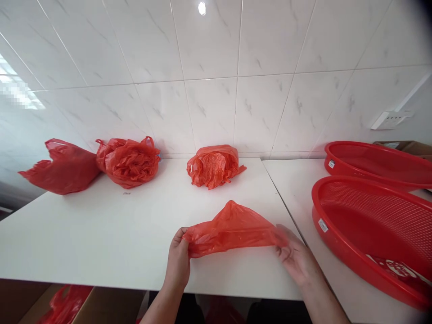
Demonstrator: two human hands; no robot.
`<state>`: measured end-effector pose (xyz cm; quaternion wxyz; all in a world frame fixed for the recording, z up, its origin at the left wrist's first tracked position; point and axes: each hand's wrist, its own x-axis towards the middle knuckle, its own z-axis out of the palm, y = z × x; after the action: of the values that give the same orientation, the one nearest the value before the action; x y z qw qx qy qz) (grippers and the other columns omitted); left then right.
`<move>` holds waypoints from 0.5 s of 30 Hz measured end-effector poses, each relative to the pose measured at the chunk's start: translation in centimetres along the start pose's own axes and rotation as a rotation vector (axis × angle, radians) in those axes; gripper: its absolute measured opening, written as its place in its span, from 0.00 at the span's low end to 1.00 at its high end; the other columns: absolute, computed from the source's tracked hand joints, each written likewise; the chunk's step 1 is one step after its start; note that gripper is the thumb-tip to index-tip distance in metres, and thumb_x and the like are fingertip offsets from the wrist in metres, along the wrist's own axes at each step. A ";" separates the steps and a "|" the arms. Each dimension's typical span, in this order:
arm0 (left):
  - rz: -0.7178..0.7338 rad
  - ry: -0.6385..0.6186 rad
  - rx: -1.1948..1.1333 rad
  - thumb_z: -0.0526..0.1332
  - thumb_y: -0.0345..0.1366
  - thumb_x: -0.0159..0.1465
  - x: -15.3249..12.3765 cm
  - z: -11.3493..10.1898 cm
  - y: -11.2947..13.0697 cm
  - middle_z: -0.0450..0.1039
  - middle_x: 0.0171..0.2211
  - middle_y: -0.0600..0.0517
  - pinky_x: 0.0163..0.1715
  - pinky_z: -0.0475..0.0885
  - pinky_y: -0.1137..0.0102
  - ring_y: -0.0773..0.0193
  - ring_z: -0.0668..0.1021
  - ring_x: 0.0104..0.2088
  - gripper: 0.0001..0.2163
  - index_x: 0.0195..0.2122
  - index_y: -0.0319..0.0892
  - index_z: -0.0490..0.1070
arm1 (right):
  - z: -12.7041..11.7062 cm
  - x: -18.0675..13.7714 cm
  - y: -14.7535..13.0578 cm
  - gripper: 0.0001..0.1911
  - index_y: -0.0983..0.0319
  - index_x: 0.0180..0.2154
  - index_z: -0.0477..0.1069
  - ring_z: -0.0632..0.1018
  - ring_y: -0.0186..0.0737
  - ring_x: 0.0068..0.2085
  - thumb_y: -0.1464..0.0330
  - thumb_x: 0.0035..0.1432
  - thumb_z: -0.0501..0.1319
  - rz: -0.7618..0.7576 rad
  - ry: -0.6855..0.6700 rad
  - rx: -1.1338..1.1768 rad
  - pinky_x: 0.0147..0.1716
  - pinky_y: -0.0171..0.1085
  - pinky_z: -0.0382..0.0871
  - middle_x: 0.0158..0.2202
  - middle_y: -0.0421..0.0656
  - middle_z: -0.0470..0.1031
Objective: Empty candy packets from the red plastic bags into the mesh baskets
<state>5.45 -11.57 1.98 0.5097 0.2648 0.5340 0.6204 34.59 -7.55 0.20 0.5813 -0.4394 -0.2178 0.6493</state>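
A thin red plastic bag (232, 231) is stretched sideways between my two hands, just above the white table. My left hand (179, 254) pinches its left end between thumb and fingers. At the other end, my right hand (293, 252) is slightly smeared by motion, with part of the bag over its fingers; they appear curled onto the plastic. Beyond the bag, against the wall, sits a bunched red plastic bag (214, 166) stuffed with crumpled plastic.
Two more red bags, one crumpled (130, 162) and one smoother (69, 168), stand at the back left. Red perforated plastic baskets (344, 220) occupy the right side. Below the front edge, a cardboard box (108, 303) holds red plastic. A socket (388, 120) is on the tiled wall.
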 end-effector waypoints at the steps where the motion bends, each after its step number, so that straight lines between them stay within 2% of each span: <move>1: -0.010 -0.009 0.001 0.59 0.38 0.55 -0.2 0.3 -0.1 0.70 0.26 0.57 0.26 0.63 0.76 0.70 0.69 0.25 0.06 0.26 0.43 0.64 | -0.5 0.0 -0.5 0.14 0.59 0.39 0.71 0.77 0.39 0.37 0.64 0.49 0.65 -0.007 0.027 0.000 0.32 0.37 0.73 0.38 0.43 0.76; 3: -0.030 -0.022 -0.012 0.59 0.39 0.55 -0.5 0.8 -0.1 0.69 0.25 0.57 0.26 0.64 0.75 0.69 0.70 0.25 0.07 0.26 0.43 0.63 | -1.4 -0.6 -1.5 0.15 0.59 0.42 0.71 0.77 0.43 0.39 0.62 0.51 0.62 -0.091 0.102 -0.026 0.33 0.40 0.74 0.41 0.46 0.76; 4: -0.035 -0.028 -0.024 0.60 0.40 0.55 -0.6 1.0 0.0 0.68 0.25 0.57 0.26 0.64 0.75 0.69 0.69 0.25 0.08 0.26 0.43 0.62 | -1.6 -1.2 -2.0 0.14 0.59 0.41 0.71 0.77 0.43 0.39 0.62 0.52 0.62 -0.180 0.154 -0.050 0.33 0.40 0.74 0.41 0.46 0.75; 6: -0.039 -0.045 -0.052 0.60 0.40 0.55 -0.8 1.3 0.0 0.66 0.24 0.57 0.26 0.64 0.75 0.69 0.69 0.25 0.09 0.26 0.42 0.62 | -1.4 -3.0 -2.7 0.11 0.59 0.39 0.71 0.77 0.40 0.38 0.62 0.53 0.61 -0.416 0.246 -0.134 0.32 0.37 0.73 0.37 0.44 0.75; 8: -0.043 -0.069 -0.074 0.61 0.40 0.56 -0.9 1.8 0.0 0.66 0.25 0.56 0.26 0.64 0.75 0.69 0.69 0.26 0.09 0.26 0.42 0.62 | -0.1 -5.3 -2.8 0.08 0.59 0.35 0.71 0.76 0.38 0.35 0.63 0.56 0.58 -0.628 0.235 -0.305 0.32 0.35 0.72 0.33 0.42 0.74; 9: -0.053 -0.084 -0.076 0.61 0.40 0.56 -1.0 2.2 -0.1 0.66 0.25 0.56 0.26 0.64 0.76 0.70 0.69 0.26 0.09 0.27 0.42 0.62 | 0.9 -6.4 -2.5 0.09 0.59 0.35 0.72 0.75 0.39 0.35 0.62 0.58 0.56 -0.671 0.158 -0.436 0.33 0.35 0.72 0.33 0.43 0.74; 10: -0.067 -0.103 -0.073 0.60 0.40 0.56 -1.2 2.6 -0.1 0.66 0.25 0.57 0.25 0.63 0.76 0.70 0.68 0.26 0.09 0.28 0.43 0.62 | 2.1 -7.3 -2.0 0.10 0.59 0.34 0.73 0.76 0.41 0.37 0.62 0.58 0.55 -0.673 0.017 -0.586 0.34 0.36 0.72 0.34 0.45 0.75; 12: -0.100 -0.170 -0.048 0.60 0.41 0.57 -1.8 3.4 -0.1 0.65 0.24 0.58 0.22 0.61 0.77 0.71 0.66 0.23 0.09 0.28 0.43 0.62 | 4.6 -8.1 -0.6 0.10 0.57 0.36 0.74 0.76 0.43 0.40 0.64 0.59 0.55 -0.635 -0.370 -0.851 0.38 0.37 0.72 0.38 0.45 0.76; 14: -0.125 -0.280 0.004 0.61 0.43 0.57 -2.8 4.2 0.0 0.61 0.20 0.59 0.18 0.56 0.78 0.73 0.62 0.18 0.10 0.29 0.44 0.62 | 6.4 -7.3 1.0 0.12 0.57 0.40 0.74 0.76 0.43 0.42 0.66 0.61 0.53 -0.642 -0.487 -0.989 0.41 0.39 0.71 0.41 0.45 0.75; 15: -0.130 -0.348 0.038 0.61 0.44 0.56 -3.4 4.4 0.1 0.60 0.19 0.60 0.17 0.54 0.78 0.74 0.60 0.17 0.11 0.29 0.43 0.62 | 6.8 -6.3 1.7 0.12 0.58 0.40 0.74 0.76 0.44 0.41 0.66 0.61 0.52 -0.631 -0.451 -1.036 0.39 0.40 0.72 0.39 0.46 0.75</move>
<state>10.46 -12.96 4.06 0.6284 0.3428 0.4652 0.5208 27.62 -12.40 4.38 0.3968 -0.4309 -0.7382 0.3345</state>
